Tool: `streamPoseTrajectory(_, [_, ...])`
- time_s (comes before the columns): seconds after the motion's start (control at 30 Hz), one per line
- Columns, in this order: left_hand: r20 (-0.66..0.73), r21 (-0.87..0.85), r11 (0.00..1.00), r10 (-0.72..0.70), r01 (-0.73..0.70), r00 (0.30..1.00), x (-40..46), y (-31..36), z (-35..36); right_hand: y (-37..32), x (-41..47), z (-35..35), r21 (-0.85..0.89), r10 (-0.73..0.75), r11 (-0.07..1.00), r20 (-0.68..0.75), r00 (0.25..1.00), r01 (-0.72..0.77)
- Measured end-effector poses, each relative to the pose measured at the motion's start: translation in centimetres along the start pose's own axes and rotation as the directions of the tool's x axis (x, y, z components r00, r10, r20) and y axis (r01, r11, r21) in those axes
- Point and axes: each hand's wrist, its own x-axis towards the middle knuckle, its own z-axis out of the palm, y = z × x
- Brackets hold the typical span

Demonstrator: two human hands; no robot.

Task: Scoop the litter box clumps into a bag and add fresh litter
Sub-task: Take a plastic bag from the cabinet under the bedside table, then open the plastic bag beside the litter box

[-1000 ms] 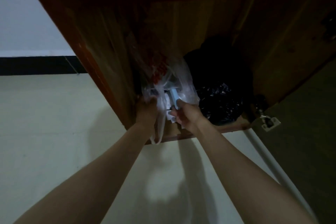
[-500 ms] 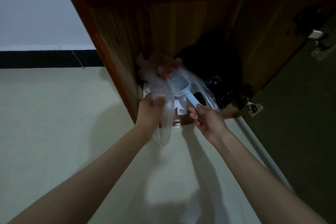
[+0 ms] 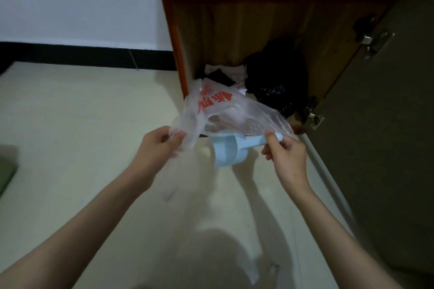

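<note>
The right hand [image 3: 287,156] pinches the handle of a pale blue scoop [image 3: 229,151] between thumb and curled fingers, the scoop's bowl hanging down and to the left, while the left hand [image 3: 159,145] pinches one edge of a clear plastic bag [image 3: 225,110] with red print. The bag stretches between the two grips, draped over the scoop's handle, held above the pale floor [image 3: 70,136] just in front of an open wooden cabinet [image 3: 234,30]. Inside the cabinet sit a black bag [image 3: 279,77] and some papers [image 3: 225,73]; its door [image 3: 387,124] stands open on the right.
</note>
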Motion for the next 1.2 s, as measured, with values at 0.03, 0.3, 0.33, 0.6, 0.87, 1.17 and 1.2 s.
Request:
streamPoseTrajectory(0.03, [-0.028,-0.013,1.000,-0.001,0.001,1.000,-0.7,0.1,-0.9,-0.7,-0.4,0.2,-0.049,-0.058,0.997,0.014,0.998,0.058])
streamPoseTrajectory(0.3, [-0.282,-0.042,0.995,-0.095,0.086,0.955,-3.9,-0.3,-10.4,-6.8,-2.3,7.7,-0.191,-0.321,0.891,0.380,0.867,0.413])
streamPoseTrajectory(0.33, [-0.332,-0.050,0.993,-0.114,0.104,0.936,-4.5,-0.7,-12.1,-7.6,-2.7,8.8,-0.162,-0.332,0.886,0.432,0.839,0.435])
streamPoseTrajectory(0.6, [-0.616,-0.113,0.987,-0.161,0.116,0.771,-10.3,-0.9,-21.6,-11.5,-6.5,19.0,-0.012,-0.413,0.840,0.633,0.655,0.542])
streamPoseTrajectory(0.87, [-0.855,-0.084,0.996,-0.093,0.041,0.510,-16.5,-0.5,-31.7,-12.4,-11.8,28.7,0.032,-0.277,0.914,0.778,0.563,0.405])
streamPoseTrajectory(1.17, [-0.946,-0.209,0.972,-0.172,-0.110,0.274,-25.4,-8.8,-42.3,-10.3,-21.2,37.5,-0.184,0.122,0.975,0.910,0.397,0.123])
streamPoseTrajectory(1.2, [-0.948,-0.226,0.963,-0.183,-0.147,0.261,-26.3,-9.6,-43.6,-10.5,-22.7,38.7,-0.213,0.156,0.971,0.913,0.377,0.113])
